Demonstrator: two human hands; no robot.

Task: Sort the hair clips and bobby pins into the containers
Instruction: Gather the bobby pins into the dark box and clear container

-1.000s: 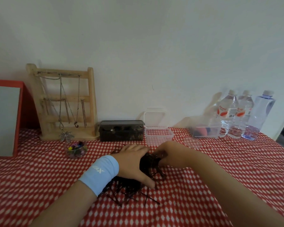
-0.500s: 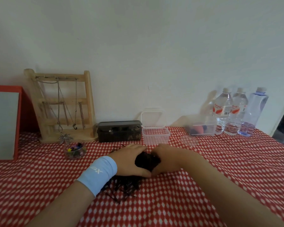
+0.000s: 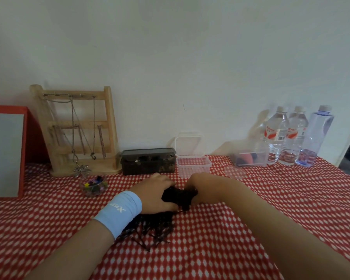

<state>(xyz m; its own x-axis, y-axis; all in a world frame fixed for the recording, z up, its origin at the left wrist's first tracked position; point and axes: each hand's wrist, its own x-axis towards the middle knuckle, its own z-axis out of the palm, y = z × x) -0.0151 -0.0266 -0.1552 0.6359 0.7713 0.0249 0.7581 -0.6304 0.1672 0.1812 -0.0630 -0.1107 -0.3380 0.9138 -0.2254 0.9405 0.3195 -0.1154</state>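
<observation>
A heap of black bobby pins (image 3: pixel 154 227) lies on the red checked tablecloth (image 3: pixel 251 229) in front of me. My left hand (image 3: pixel 154 194) and my right hand (image 3: pixel 202 190) are cupped around a dark bunch of these pins (image 3: pixel 179 196), squeezing it between them. An open clear container (image 3: pixel 193 165) with its lid raised stands just behind the hands. A small clear bowl of coloured hair clips (image 3: pixel 94 184) sits to the left. A black lidded box (image 3: pixel 148 163) is next to the clear container.
A wooden jewellery stand (image 3: pixel 77 130) with chains and a red-framed mirror (image 3: pixel 6 152) stand at the back left. A round clear lid (image 3: pixel 235 172), a clear tub (image 3: pixel 251 158) and three water bottles (image 3: pixel 295 136) are at the back right, against the wall.
Both hands have drawn together and gathered loose pins into a tight bunch between them. The scattered pins near my left wrist stay on the cloth.
</observation>
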